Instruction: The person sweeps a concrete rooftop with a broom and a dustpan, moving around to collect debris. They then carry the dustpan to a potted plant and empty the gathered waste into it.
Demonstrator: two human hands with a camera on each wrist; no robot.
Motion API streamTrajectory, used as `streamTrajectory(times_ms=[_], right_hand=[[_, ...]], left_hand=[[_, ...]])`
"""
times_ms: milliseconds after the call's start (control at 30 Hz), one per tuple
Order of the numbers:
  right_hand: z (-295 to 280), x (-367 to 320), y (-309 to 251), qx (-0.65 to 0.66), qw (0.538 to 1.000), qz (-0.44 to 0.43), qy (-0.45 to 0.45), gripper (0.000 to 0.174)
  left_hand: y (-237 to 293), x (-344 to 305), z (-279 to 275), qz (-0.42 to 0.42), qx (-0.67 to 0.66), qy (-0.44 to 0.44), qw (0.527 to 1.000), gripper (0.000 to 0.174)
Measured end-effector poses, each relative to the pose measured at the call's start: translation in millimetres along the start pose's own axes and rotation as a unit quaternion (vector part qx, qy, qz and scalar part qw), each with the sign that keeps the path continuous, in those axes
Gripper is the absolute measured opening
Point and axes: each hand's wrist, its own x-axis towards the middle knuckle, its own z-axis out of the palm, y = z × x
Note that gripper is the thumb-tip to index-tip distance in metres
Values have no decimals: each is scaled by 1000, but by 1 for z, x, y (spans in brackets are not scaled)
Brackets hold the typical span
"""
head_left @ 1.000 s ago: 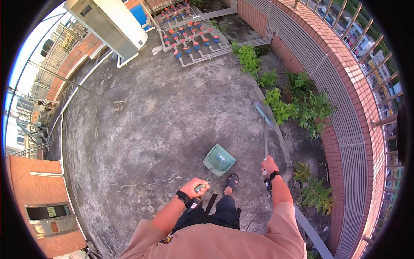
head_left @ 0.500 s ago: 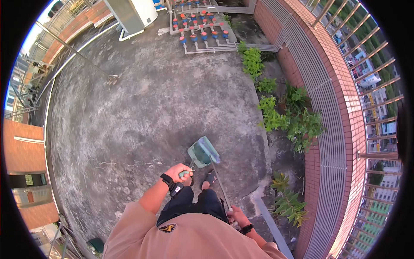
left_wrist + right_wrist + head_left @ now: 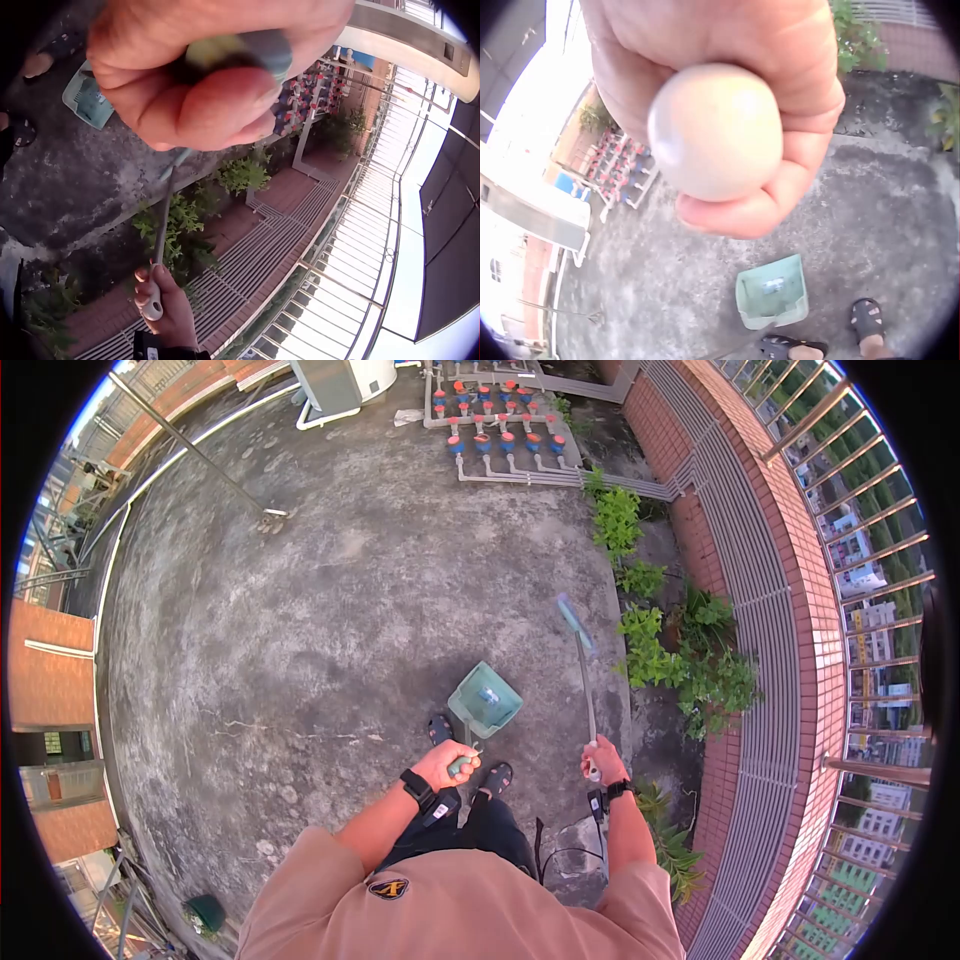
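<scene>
While the left hand [image 3: 450, 763] is curled round the grip of the pale green plastic long-handled dustpan [image 3: 485, 700], whose pan sits on the grey concrete roof floor [image 3: 330, 620] just ahead of that hand and near 2 sandalled feet [image 3: 440, 728], the right hand [image 3: 598, 760] is clenched on the rounded white end of the thin metal-handled broom [image 3: 586, 685]. Its bluish brush head [image 3: 573, 622] lies well ahead of the right hand, near the green plants [image 3: 680, 655]; whether it touches the floor I cannot tell. This looks like the reach of a sweeping stroke. The next move calls for drawing the head back to the pan's mouth, with the pan's lip held flat.
</scene>
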Motion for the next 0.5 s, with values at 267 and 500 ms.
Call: streamTrajectory(times_ms=[267, 500], right_hand=[[91, 3, 57, -262, 965, 12, 7, 18], [104, -112, 39, -196, 968, 135, -86, 26]], left_hand=[[61, 14, 6, 4, -6, 14, 1000, 8], [92, 23, 0, -8, -15, 12, 1000, 7]])
